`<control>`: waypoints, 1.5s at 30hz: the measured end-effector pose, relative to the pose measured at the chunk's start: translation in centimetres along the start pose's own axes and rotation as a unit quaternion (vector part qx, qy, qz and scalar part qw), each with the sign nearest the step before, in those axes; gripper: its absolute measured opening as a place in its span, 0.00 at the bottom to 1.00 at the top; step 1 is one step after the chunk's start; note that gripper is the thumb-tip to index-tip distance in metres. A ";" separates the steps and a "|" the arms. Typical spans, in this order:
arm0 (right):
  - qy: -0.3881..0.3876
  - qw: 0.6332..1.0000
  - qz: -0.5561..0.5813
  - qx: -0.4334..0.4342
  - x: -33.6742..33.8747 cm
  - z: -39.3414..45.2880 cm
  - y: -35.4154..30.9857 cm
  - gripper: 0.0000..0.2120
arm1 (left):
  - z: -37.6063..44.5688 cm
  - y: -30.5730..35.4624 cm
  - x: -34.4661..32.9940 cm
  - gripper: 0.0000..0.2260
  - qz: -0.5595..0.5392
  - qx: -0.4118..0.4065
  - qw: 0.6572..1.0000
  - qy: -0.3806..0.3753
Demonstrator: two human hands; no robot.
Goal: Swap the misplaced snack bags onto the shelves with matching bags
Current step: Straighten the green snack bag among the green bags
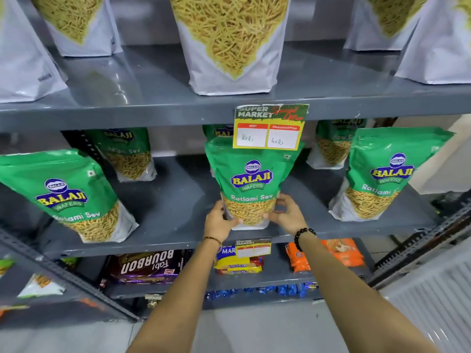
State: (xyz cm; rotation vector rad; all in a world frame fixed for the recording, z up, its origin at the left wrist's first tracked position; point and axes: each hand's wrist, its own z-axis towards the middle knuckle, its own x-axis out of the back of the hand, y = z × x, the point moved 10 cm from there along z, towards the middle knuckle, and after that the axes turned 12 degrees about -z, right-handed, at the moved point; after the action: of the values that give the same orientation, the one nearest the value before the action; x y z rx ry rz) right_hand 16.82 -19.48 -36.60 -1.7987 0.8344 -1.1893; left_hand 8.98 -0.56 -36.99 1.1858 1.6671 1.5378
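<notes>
Both hands hold a green snack bag (251, 183) that stands upright at the front of the middle shelf (178, 240), directly under a price tag (270, 127). The left hand (220, 221) clasps the bag's lower left edge, thumb across the front; the right hand (288, 215) grips the lower right edge, fingers curled round the side. The bag reads "BALAJI WAFERS" and "Ratlami Sev". The tag, clipped to the upper shelf (127, 113), reads "SUPER MARKET", with "MRP" over a handwritten "80Rs" and "Discounted Price" over "40Rs"; its red script is illegible. It covers the bag's top edge and most of another green bag (216, 132) behind.

Left and right of the tag stand more green bags with the same print, those at the back half in shadow. Above the tag, white bags (232, 47) show thin yellow strands; their tops are cut off and no brand shows. Below the tag lies a brown packet (147, 266) printed "BOURBON", upside down, a yellow packet (238, 266) partly hidden by a blurred second tag (252, 248), and orange packets (339, 253) with unreadable print.
</notes>
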 end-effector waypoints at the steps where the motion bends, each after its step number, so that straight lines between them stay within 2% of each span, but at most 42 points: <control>1: -0.018 1.000 -0.012 0.001 -1.1 0.1 -0.2 0.28 | -0.1 -0.1 1.3 0.23 -0.002 -0.001 1.000 0.015; 4: -0.056 0.997 -0.048 0.001 -3.7 0.3 -0.1 0.27 | -0.4 -0.5 4.1 0.23 -0.008 0.003 0.999 0.032; 10: -0.077 0.993 -0.089 0.011 -6.0 0.7 0.6 0.29 | -0.6 -2.7 5.0 0.24 0.036 0.020 0.999 -0.008; 18: -0.056 0.993 -0.107 -0.015 -6.0 0.7 1.1 0.21 | -0.4 -3.7 4.2 0.21 0.070 0.025 0.997 0.000; 45: -0.053 0.994 -0.091 -0.026 -6.2 0.8 1.4 0.22 | -0.2 -4.0 4.9 0.20 0.057 0.039 0.997 0.026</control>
State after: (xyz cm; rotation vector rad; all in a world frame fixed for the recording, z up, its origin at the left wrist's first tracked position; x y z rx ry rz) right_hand 15.35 -14.67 -40.53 -1.9959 0.6561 -1.1849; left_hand 5.76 3.88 -40.07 1.3114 1.7336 1.5971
